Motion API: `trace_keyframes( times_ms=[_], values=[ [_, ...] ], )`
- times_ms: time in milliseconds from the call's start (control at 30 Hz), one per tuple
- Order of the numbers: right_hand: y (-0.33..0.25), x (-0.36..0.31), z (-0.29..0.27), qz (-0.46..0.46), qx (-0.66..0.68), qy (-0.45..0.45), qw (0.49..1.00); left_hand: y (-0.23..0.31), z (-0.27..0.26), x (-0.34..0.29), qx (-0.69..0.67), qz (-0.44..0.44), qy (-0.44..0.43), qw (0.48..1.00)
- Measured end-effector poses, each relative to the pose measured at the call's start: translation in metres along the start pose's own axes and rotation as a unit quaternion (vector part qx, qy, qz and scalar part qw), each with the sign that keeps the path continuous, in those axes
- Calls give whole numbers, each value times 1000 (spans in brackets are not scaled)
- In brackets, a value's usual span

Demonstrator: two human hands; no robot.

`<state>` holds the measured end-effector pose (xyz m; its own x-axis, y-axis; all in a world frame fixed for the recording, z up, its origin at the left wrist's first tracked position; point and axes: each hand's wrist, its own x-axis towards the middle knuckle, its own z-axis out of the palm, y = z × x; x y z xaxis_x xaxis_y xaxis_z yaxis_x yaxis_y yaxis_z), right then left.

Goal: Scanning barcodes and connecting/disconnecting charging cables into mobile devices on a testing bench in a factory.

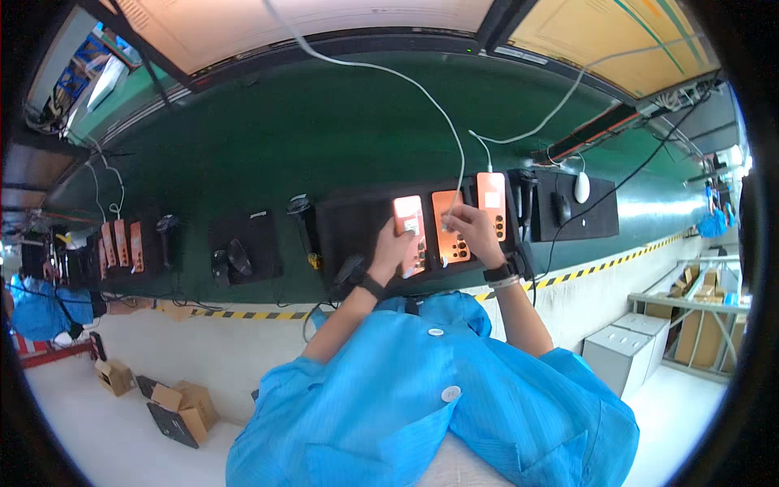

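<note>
Three orange phones lie side by side on a black mat in front of me, backs up, with camera lenses at their lower right. My left hand (391,253) is closed round the left phone (412,213), its thumb on the phone's back near a pale label. My right hand (479,234) is above the middle phone (445,201), its fingers pinched on the end of a white cable (459,154) that comes down from above. The connector tip is mostly hidden by the fingers. The right phone (490,185) has a second white cable (519,140) plugged into its top edge.
Black handheld scanners (302,215) stand on the green bench (324,122). A white mouse (582,187) and a black mouse (561,209) sit on a mat at the right. Several more orange phones (122,242) lie far left. Monitors (381,20) line the back.
</note>
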<state>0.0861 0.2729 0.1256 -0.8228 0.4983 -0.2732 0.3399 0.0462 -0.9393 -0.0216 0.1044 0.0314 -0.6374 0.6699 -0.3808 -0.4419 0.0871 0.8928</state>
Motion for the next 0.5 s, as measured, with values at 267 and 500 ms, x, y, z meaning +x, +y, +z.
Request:
trace_keyframes(
  times_ms=[267,500],
  values=[
    [-37,12,31,-65,0,-72,995,37,-16,-33,47,98,-89,990],
    [-40,11,38,-36,-7,-104,994,42,-17,-35,49,126,-104,985]
  ],
)
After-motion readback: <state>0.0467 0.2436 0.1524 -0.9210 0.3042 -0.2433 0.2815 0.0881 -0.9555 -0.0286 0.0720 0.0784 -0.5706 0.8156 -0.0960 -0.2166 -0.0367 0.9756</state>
